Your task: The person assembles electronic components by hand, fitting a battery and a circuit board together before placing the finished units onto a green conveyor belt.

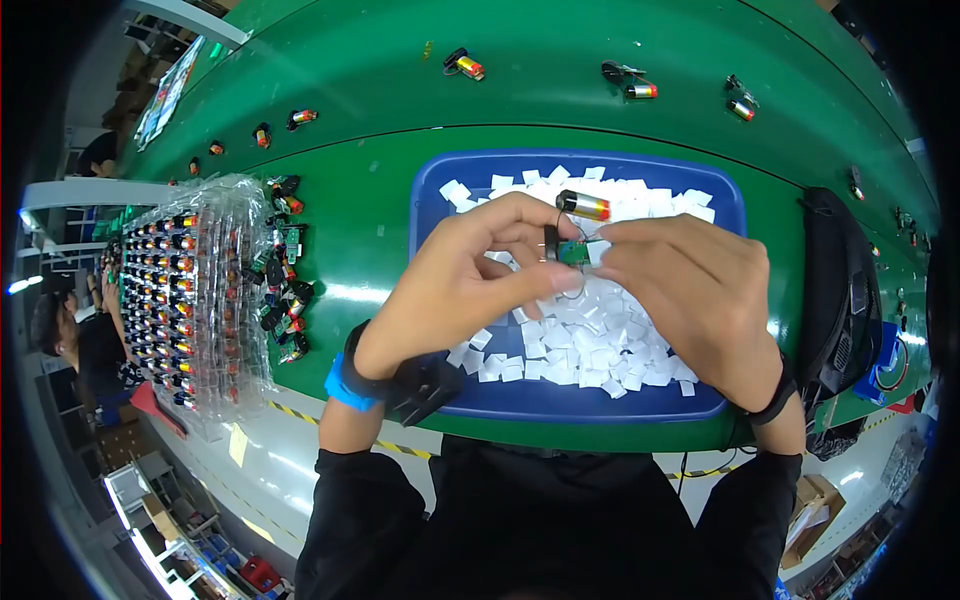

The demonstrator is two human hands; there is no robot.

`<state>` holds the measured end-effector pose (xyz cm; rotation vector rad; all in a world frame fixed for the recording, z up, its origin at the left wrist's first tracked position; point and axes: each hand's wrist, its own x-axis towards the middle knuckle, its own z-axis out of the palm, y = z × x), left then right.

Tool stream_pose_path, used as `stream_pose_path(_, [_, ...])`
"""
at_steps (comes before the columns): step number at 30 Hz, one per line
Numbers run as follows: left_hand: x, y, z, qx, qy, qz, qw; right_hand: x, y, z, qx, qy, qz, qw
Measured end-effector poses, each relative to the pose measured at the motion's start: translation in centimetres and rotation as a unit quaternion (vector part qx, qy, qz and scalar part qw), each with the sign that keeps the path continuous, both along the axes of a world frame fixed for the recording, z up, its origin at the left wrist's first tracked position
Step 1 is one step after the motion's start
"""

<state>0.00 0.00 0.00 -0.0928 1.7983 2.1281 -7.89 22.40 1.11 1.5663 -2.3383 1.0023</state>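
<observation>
Green board (573, 253) sits above the blue tray (420, 210), pinched in left hand (455, 275); right hand (705, 285) pinches a white square (597, 252) at its edge. Wired cell (585, 206) alongside. Clear trays (215, 310) stacked left, black bag (840, 290) right.

We look out over a glossy green bench (350, 190) spanning the upper frame. At lower left, we see pale floor (285, 495) edged with yellow-and-black tape (405, 449); a bright lamp (27, 283) glows at far left, and a cardboard box (826, 505) sits at lower right.
</observation>
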Motion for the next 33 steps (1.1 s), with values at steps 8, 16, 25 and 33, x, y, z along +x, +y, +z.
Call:
stream_pose_path(8, [0.5, 0.8, -0.4, -0.140, 0.093, 0.029, 0.985, -0.5, -0.3, 0.2, -0.038, -0.290, -0.035, 0.956])
stream_pose_path(16, [0.2, 0.5, -0.8, -0.163, 0.089, 0.039, 0.982, -1.9, 0.9, 1.3, 0.058, -0.189, -0.106, 0.975])
stream_pose_path(25, [0.6, 1.0, -1.1, -0.149, 0.099, -0.008, 0.984, -1.6, -0.4, 0.7, -0.016, -0.008, 0.064, 0.998])
stream_pose_path(33, [0.9, 1.9, -0.6, -0.166, 0.141, -0.010, 0.976, -0.8, -1.0, -0.2, -0.056, 0.042, -0.003, 0.998])
